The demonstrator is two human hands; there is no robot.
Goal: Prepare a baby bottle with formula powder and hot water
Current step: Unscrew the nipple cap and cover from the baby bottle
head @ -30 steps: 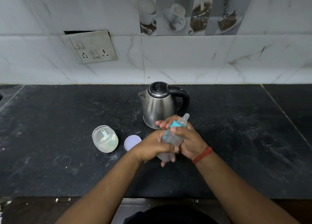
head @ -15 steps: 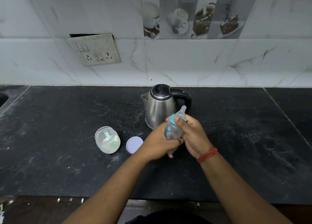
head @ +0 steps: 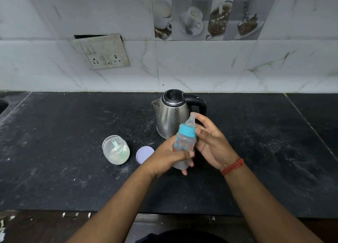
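Observation:
A clear baby bottle (head: 183,145) with a teal collar and a clear teat is held above the black counter, tilted slightly right. My left hand (head: 167,157) wraps around its lower body. My right hand (head: 212,141) sits against the bottle's right side, thumb by the teal collar, fingers spread and reaching toward the teat. A steel electric kettle (head: 172,117) with a black lid and handle stands just behind the bottle. To the left stands an open clear jar of formula powder (head: 116,150) with a teal scoop inside. Its pale lilac lid (head: 144,154) lies flat beside it.
The black stone counter (head: 73,178) runs wall to wall, dusted with white powder. A loose switch and socket plate (head: 103,53) hangs on the tiled wall behind. The counter's front edge lies near my forearms.
Both hands have lifted the bottle higher and more upright. My right hand has loosened from a full grip on the top, its fingers now spread.

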